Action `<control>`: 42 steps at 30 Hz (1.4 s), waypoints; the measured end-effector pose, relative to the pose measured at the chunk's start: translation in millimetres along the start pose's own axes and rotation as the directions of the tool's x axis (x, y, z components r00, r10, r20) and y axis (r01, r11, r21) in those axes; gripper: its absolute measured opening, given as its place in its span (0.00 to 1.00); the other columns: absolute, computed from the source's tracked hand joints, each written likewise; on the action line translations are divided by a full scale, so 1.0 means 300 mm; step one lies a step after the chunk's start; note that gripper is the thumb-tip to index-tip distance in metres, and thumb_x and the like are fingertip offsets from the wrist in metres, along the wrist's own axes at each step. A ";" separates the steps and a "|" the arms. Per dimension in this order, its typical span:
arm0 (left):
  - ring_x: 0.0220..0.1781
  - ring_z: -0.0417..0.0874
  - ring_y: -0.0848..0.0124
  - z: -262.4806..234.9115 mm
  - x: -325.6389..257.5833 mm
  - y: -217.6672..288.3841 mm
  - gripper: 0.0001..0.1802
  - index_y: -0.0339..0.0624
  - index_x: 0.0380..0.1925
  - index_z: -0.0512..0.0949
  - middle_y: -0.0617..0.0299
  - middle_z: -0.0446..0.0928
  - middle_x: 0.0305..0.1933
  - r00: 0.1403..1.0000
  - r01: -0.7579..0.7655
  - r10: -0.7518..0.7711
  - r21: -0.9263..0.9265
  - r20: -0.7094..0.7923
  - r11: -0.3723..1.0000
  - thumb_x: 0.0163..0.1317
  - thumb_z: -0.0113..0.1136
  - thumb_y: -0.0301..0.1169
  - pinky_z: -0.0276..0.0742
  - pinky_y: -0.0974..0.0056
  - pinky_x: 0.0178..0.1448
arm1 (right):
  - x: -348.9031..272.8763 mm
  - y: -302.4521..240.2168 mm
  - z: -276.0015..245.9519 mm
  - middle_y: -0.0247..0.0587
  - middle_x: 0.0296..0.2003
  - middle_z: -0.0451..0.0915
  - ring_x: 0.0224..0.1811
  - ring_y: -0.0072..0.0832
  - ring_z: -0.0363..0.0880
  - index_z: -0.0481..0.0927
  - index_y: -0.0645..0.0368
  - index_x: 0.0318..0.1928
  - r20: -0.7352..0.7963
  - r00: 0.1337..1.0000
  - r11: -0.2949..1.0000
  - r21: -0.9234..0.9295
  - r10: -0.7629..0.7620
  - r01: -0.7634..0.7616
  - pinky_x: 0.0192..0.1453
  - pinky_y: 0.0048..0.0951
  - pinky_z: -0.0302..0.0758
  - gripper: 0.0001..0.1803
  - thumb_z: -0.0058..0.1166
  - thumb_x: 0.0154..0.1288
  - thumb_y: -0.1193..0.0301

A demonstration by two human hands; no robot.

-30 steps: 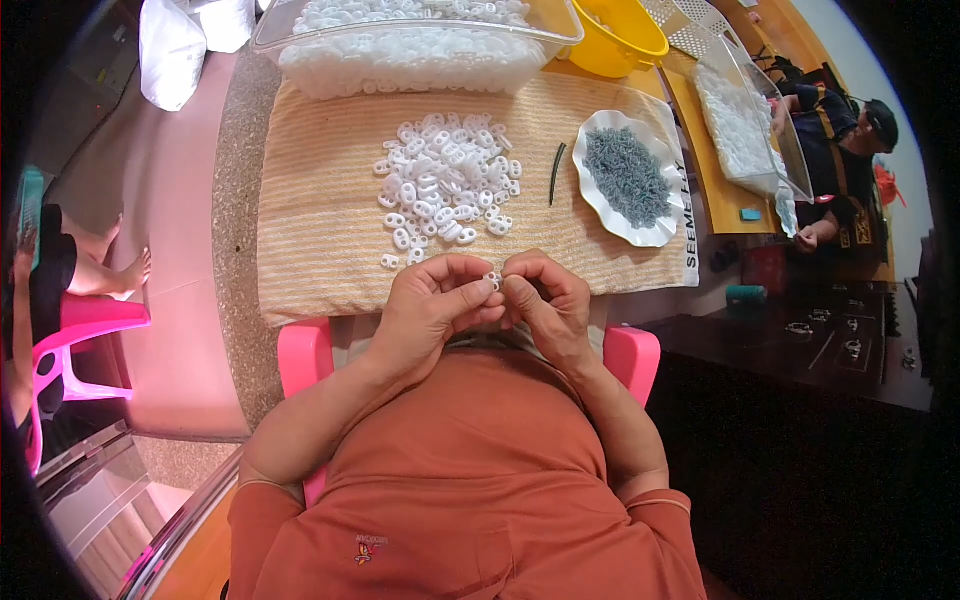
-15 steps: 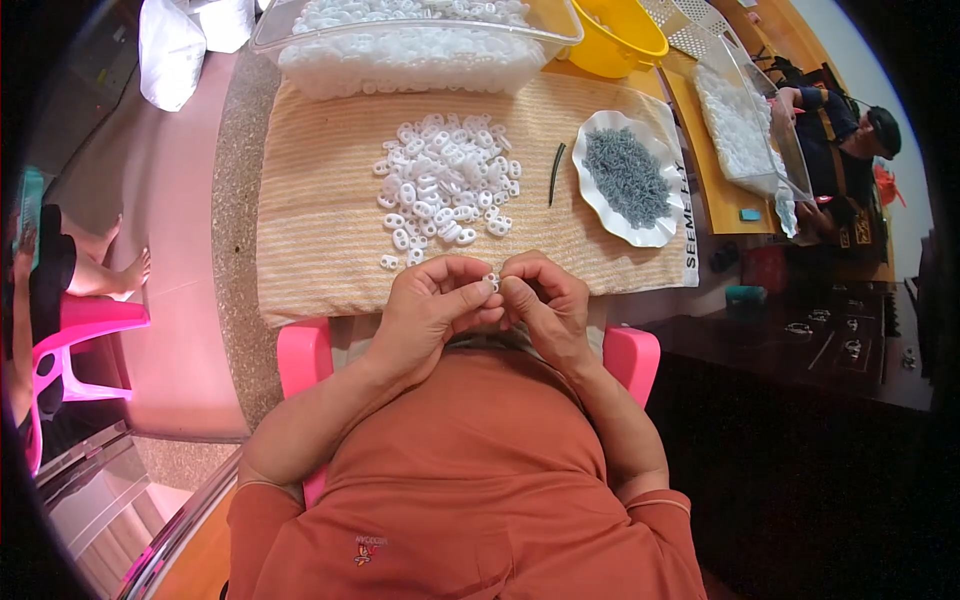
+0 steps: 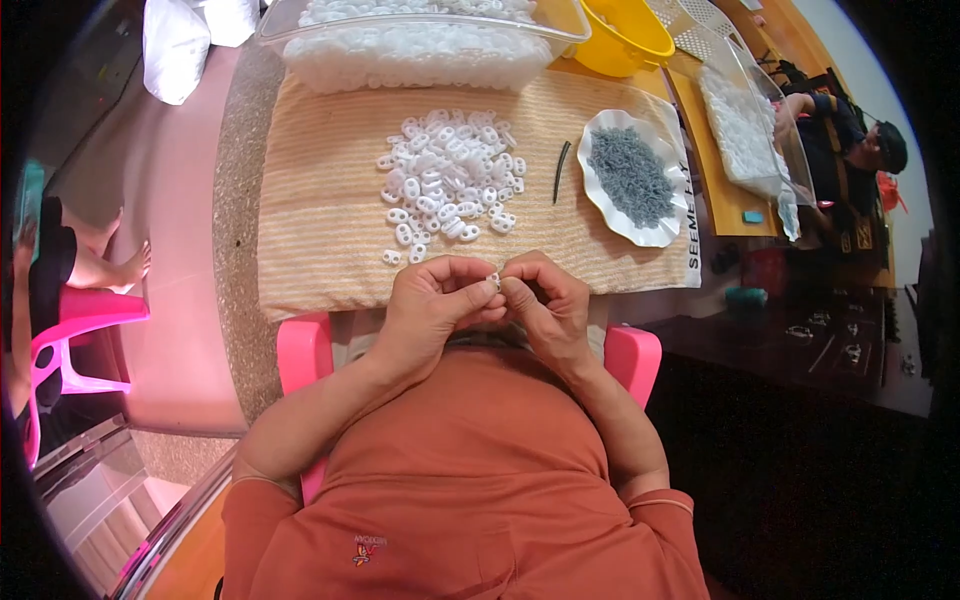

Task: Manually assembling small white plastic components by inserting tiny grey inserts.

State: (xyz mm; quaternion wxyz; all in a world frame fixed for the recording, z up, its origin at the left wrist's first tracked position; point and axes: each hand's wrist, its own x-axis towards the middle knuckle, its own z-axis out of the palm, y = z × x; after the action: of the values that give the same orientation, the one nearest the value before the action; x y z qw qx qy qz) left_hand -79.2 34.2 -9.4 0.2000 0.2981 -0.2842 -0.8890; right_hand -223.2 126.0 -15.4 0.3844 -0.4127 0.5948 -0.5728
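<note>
- I see my left hand (image 3: 432, 300) and right hand (image 3: 545, 300) pinching one small white piece (image 3: 493, 282) between them — fingertips tight on it.
- The pile of white pieces (image 3: 450, 180) lies just beyond on the striped mat (image 3: 320, 200).

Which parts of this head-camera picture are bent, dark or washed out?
Head view: fisheye bends the mat edges and leaves black corners; even light, soft shadows; the clear tray of white parts looks washed out; the small part between left hand and right hand is too small to make out.

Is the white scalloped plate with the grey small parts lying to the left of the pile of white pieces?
No, the white scalloped plate lies to the right of the pile of white pieces, on the striped cloth.
</note>
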 end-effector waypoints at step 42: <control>0.35 0.82 0.76 0.017 -0.016 -0.017 0.10 0.31 0.43 0.76 0.59 0.80 0.36 0.988 -0.151 0.151 0.112 0.008 0.982 0.63 0.59 0.25 0.82 0.71 0.41 | 0.014 -0.075 0.000 0.32 0.27 0.79 0.26 0.16 0.76 0.78 0.65 0.40 0.062 0.955 0.928 0.225 0.289 -0.296 0.30 0.17 0.75 0.11 0.51 0.71 0.68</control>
State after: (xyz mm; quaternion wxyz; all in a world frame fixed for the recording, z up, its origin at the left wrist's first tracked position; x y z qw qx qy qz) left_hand -79.9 42.7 -7.3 0.2499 0.2867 -0.3556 -0.8538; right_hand -223.5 121.8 7.1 0.5194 -0.2797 0.5731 -0.5688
